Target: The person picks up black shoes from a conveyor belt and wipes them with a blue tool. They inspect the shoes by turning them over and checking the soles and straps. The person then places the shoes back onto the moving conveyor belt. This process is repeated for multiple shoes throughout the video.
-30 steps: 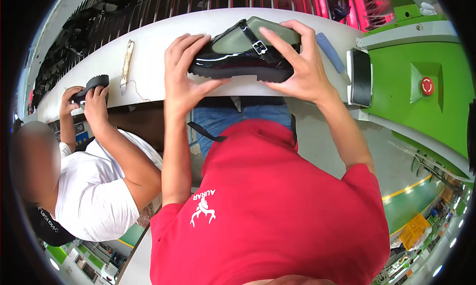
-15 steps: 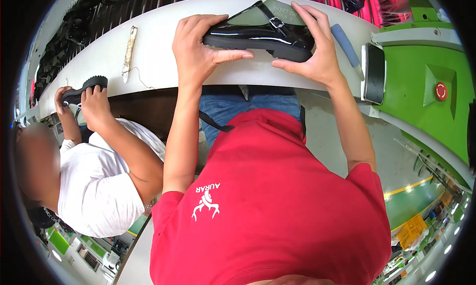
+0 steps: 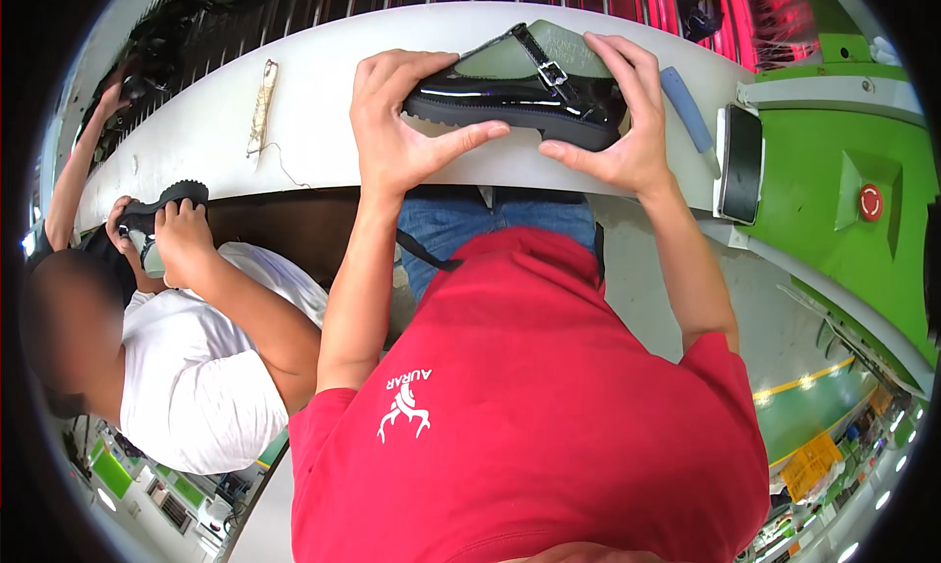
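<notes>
At the far left, a co-worker in a white shirt (image 3: 196, 387) holds a dark shoe (image 3: 162, 205) with a ridged sole in one hand. On the pale, smooth, curved desk (image 3: 314, 112) beside them lies a thin cream strip (image 3: 261, 107) with a loose thread trailing from it.

The left hand (image 3: 397, 122) has its grip closed round the toe end of a black shoe (image 3: 520, 97), fingers curled over the top and the thumb pressed along the sole's edge. The shoe is glossy patent, with a thick treaded sole, a strap and a small metal buckle; a grey-green last fills its opening. It is held above the desk's near edge, lying level, toe to the left. The right hand (image 3: 618, 122) grips the heel end, fingers wrapped over the back, thumb beneath.

Further right lie a blue-grey tool handle (image 3: 689, 117) and a dark phone (image 3: 741, 163), next to a green machine housing (image 3: 833, 210) with a round red button (image 3: 871, 202).
</notes>
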`<state>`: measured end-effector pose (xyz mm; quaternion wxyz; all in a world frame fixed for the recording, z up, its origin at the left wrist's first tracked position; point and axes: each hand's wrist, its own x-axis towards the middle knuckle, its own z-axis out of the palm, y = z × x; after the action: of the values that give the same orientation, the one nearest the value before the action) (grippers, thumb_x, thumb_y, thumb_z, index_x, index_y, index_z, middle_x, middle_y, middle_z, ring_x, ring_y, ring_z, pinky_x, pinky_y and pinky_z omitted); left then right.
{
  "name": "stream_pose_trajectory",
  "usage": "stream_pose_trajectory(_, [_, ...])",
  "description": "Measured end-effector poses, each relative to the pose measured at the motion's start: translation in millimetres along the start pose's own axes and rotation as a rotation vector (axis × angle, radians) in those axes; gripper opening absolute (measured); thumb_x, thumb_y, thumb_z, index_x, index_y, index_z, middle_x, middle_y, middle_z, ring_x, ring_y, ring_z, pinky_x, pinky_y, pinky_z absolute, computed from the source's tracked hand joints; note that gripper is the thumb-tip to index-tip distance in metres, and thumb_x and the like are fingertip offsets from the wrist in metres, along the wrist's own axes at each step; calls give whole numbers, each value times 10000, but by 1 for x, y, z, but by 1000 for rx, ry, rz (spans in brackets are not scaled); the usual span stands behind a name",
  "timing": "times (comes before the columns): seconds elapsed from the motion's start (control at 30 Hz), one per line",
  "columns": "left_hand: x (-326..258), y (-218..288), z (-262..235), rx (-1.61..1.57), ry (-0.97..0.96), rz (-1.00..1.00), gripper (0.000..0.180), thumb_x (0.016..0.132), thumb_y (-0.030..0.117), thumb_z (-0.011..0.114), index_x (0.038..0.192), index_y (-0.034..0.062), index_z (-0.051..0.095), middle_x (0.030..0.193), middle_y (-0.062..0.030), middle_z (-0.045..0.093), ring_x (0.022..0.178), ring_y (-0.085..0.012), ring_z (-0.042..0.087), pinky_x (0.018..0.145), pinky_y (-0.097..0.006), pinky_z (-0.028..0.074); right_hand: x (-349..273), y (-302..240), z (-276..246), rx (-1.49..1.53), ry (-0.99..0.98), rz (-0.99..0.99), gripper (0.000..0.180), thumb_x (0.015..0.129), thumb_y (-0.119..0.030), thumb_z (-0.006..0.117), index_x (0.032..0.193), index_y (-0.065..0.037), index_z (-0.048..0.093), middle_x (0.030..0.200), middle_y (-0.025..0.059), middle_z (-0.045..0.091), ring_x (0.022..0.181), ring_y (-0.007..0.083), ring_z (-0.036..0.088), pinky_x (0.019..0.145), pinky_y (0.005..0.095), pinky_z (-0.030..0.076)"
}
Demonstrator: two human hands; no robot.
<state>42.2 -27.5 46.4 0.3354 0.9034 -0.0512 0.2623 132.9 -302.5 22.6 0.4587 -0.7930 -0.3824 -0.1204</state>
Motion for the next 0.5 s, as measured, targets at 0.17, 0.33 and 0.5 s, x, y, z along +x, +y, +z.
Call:
stream_pose_trajectory(0.17, [-9, -7, 1, -38, 40, 28, 746, 538, 374, 1055, 1159, 38, 814, 1113, -114, 766, 1157, -316, 658, 1049, -445, 509, -1, -2, 8, 807, 108, 323, 1244, 803, -326, 969, 1723, -40, 182, 1582, 213, 456, 1389, 291, 566, 1144, 425, 494])
stream_pose_trajectory(0.33, [-23, -13, -1, -83, 93, -5, 819, 521, 413, 1058, 1199, 34, 798, 1193, -134, 740, 1213, -340, 639, 1095, -476, 494, -4, 3, 20, 1113, 35, 750, 592, 968, -220, 823, 1439, 62, 604, 1299, 111, 719, 1202, 198, 684, 1090, 377, 525])
stream_pose_trajectory(0.5, [-33, -14, -6, -300, 202, -112, 1037, 634, 502, 1007, 1480, 44, 619, 1518, -159, 581, 1458, -355, 512, 1223, -507, 411, -1, -19, 18, 996, 154, 866, 563, 938, -203, 843, 1388, 58, 629, 1249, 129, 735, 1105, 200, 714, 1009, 373, 573])
